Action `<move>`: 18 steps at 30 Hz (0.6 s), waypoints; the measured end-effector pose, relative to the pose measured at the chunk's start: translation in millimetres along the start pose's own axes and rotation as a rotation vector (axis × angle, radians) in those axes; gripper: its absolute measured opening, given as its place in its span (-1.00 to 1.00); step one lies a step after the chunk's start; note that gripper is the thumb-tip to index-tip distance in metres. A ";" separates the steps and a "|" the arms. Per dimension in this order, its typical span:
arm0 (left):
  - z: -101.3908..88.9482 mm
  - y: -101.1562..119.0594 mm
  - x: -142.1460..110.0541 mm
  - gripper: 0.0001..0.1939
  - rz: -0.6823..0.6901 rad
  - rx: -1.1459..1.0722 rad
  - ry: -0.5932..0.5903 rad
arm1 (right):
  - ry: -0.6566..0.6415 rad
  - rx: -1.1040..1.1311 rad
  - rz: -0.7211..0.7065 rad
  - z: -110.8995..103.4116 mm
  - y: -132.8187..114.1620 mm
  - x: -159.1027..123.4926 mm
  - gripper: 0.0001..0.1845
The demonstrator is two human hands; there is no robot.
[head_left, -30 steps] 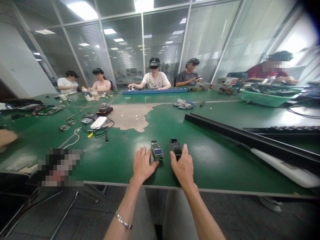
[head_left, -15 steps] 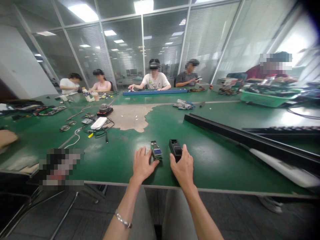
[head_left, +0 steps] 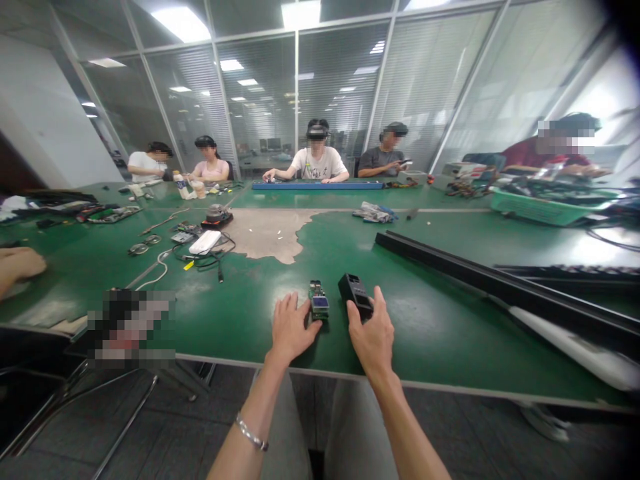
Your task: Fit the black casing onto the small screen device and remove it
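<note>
A small green circuit board (head_left: 319, 308) with a dark blue display lies on the green table in front of me. My left hand (head_left: 294, 328) rests just left of it, fingers stretched out and thumb by the board's near end; whether the thumb touches it I cannot tell. To the right is a black plastic housing (head_left: 354, 291) with openings in its face, its far end angled left. My right hand (head_left: 371, 333) grips its near end between thumb and fingers, which cover that part.
Long black rails (head_left: 480, 280) and a white strip (head_left: 565, 347) lie at right. Beyond the board are a white device (head_left: 205, 242) with cables and a bundle of gloves or cloth (head_left: 374, 213). A green basket (head_left: 545, 207) stands far right. Several people sit around the table.
The black housing has turned slightly, its far end swinging left, with my right hand on it. My left hand and the circuit board keep their places; the whole view has shifted a little.
</note>
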State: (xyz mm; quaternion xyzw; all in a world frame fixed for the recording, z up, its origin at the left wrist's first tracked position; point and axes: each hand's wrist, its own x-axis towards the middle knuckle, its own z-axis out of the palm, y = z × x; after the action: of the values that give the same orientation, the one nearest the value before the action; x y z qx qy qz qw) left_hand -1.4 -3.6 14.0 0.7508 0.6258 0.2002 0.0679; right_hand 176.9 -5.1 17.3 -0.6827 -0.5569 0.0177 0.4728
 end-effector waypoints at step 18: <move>-0.8 -2.0 -0.2 -0.59 0.008 -0.052 0.019 | -0.183 -0.107 -0.170 21.3 -68.4 -7.5 -0.24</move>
State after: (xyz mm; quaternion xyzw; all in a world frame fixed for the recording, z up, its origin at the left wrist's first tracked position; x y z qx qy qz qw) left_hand -3.5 -3.5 13.9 0.7494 0.6180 0.2238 0.0806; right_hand 111.5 -2.1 47.2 -0.6529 -0.6536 0.0099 0.3827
